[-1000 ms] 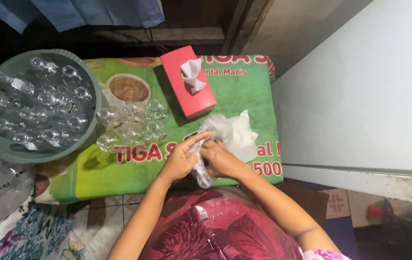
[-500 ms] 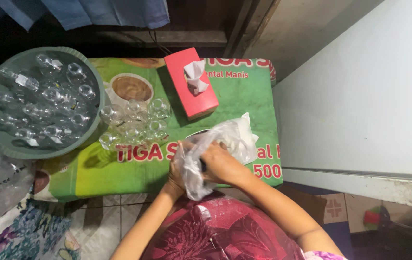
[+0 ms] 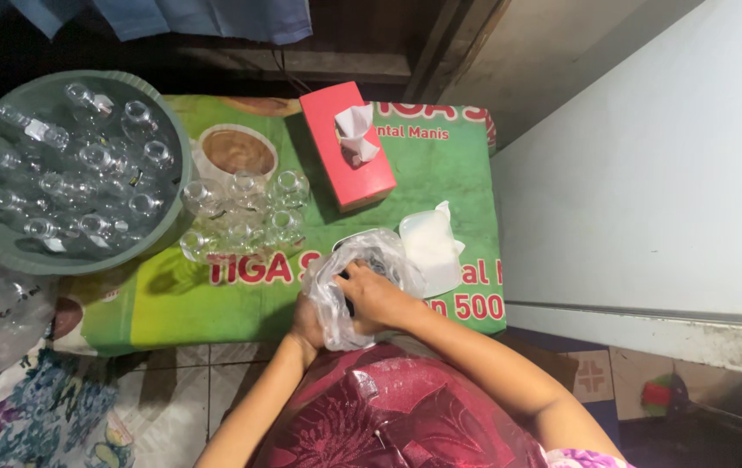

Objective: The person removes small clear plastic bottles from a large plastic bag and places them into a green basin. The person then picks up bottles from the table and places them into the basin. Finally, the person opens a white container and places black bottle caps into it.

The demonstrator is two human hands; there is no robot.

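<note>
1. Head view: both hands meet at the table's point(image 3: 215, 303) near edge, toward its right corner, around a clear plastic bag point(image 3: 362, 269).
2. Left hand point(image 3: 309, 319) grips the bag's lower side from beneath; right hand point(image 3: 375, 295) reaches into its mouth, fingers hidden, so its grip cannot be told.
3. Small glass bottles point(image 3: 245, 217) stand left of the hands, nearer the left one.

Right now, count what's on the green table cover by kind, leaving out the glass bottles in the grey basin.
Clear plastic bag, held by left hand and right hand: 1
Red tissue box: 1
White packet: 1
Small glass bottles standing loose: about 6, overlapping
Total: about 9
</note>
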